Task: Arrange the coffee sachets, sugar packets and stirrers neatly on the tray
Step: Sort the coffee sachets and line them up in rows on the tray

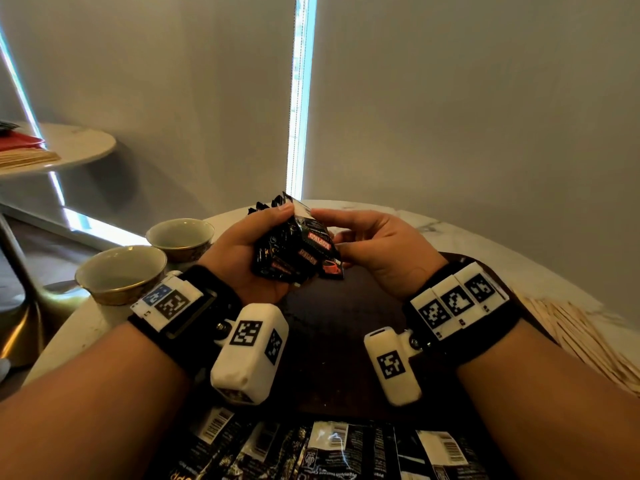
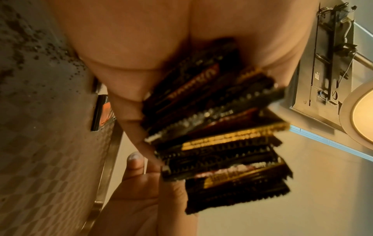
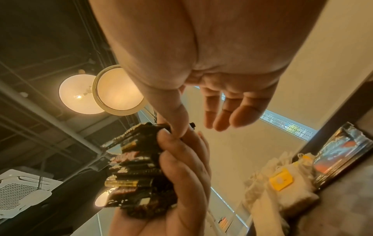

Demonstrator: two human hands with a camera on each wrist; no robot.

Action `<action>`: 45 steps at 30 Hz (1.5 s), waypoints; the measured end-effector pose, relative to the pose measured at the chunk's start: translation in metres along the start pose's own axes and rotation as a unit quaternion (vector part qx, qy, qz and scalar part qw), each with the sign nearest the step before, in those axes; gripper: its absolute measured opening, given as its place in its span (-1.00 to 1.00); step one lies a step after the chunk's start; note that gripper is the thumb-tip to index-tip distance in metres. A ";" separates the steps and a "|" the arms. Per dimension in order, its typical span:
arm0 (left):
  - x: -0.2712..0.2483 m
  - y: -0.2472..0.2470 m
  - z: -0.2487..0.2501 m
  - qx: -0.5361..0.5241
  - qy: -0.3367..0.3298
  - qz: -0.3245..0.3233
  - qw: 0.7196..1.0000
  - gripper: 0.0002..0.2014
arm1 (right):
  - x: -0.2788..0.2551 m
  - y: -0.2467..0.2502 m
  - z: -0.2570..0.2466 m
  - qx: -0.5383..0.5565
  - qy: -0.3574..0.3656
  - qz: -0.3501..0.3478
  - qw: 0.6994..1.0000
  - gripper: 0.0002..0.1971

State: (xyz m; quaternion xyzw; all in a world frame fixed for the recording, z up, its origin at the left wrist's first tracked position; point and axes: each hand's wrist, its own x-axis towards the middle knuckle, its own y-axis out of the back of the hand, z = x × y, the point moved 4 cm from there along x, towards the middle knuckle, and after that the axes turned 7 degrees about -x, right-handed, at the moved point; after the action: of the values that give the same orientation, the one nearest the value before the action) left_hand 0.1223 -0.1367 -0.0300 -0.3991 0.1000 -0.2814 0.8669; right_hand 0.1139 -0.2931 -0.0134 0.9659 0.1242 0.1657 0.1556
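Item: bundle of coffee sachets [image 1: 294,244], clasped upright in my left grip [image 1: 242,252] for squaring, right grip [image 1: 377,244] pinching its top edge, tray [image 1: 346,341] below.

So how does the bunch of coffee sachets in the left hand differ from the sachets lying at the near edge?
The bunch of coffee sachets is held up in the air by the left hand, fanned and uneven; the near sachets lie flat in a side-by-side row. The bunch shows red Kopiko fronts; the row shows barcode backs. Both are black.
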 end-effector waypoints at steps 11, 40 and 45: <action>-0.001 0.003 0.001 -0.004 0.029 -0.010 1.000 -0.58 | 0.000 0.002 0.001 0.020 0.018 0.066 0.997 -0.69; 0.011 0.021 0.014 0.035 -0.068 0.079 0.994 -0.53 | -0.004 0.052 0.093 0.064 -0.342 0.245 0.905 -0.82; 0.011 0.021 0.014 0.026 -0.069 0.079 0.994 -0.51 | -0.003 0.051 0.093 0.052 -0.349 0.233 0.906 -0.81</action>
State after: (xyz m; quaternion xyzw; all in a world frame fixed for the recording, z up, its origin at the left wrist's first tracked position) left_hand 0.1455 -0.1228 -0.0359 -0.3859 0.0640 -0.1868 0.9012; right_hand 0.1545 -0.3650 -0.0804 0.9700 -0.1584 -0.1574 0.0958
